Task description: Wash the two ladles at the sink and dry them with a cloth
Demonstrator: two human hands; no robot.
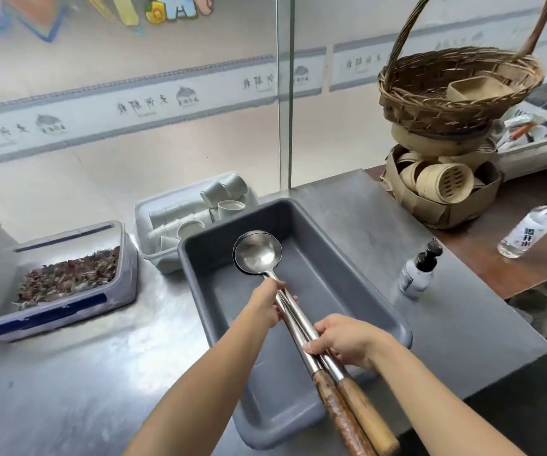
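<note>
Nearest us, at 5 o'clock, the brown wooden handles (357,419) of the two long-shafted steel ladles (295,315) run off the bottom edge. Just ahead, the right grip (344,340) is wrapped around both shafts close to where steel meets wood. The left grip (267,304), toward 12 o'clock, curls around the same pair just below the bowls. The round ladle bowls (257,253) look nested one inside the other. They hang over the far half of the grey rectangular plastic tub (204,291), which stands on the brushed steel tabletop (101,373). We cannot tell whether they touch its floor.

The tub looks dry, and we see no tap and no cloth, so we judge the washing not yet begun. To do it well, we should part the ladles first, since nested steel hides whatever sits between the bowls. Each bowl then needs scrubbing inside and out, with the wood kept out of any soak.

The small clear pump bottle with a black head (418,271), at 2 o'clock beside the tub, is likely soap. Farther off, at 11 o'clock, the white plastic tray of white cups (196,212) sits against the tub's corner, so the long shafts want slow swings.
</note>
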